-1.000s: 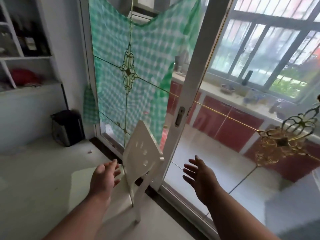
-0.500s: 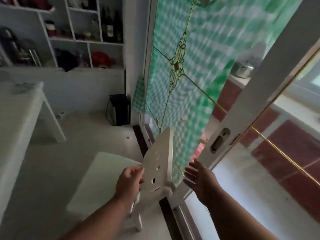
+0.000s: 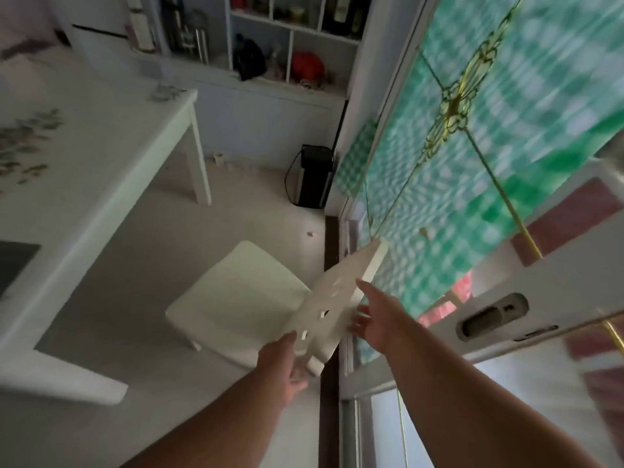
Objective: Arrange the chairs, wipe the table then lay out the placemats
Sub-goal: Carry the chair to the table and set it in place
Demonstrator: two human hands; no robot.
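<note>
Two bare forearms reach in from the near edge toward a white chair (image 3: 243, 298), which serves as the landmark; the left hand (image 3: 282, 361) sits at the near end of the chair's backrest (image 3: 337, 298), its fingers curled around that lower edge, though blur hides how firmly they close; the right hand (image 3: 380, 319) is spread, fingers apart, just beside the backrest's outer edge on the door side, and whether it touches the wood cannot be told. The chair's pale seat lies on the far-left side of the backrest, which leans and shows small cut-out holes. Right of the chair runs a sliding glass door (image 3: 489, 163) with gold leading and a green checked cloth behind the pane; its white frame carries a recessed handle (image 3: 491, 314). Left of the chair stands a white table (image 3: 84, 157), its top scattered with small dark crumbs, one leg planted on the pale floor. Beyond the chair, by the door's far end, sits a black box-like appliance (image 3: 314, 177) with a cord; farther still, white shelving (image 3: 290, 38) holds bottles and a red object.
</note>
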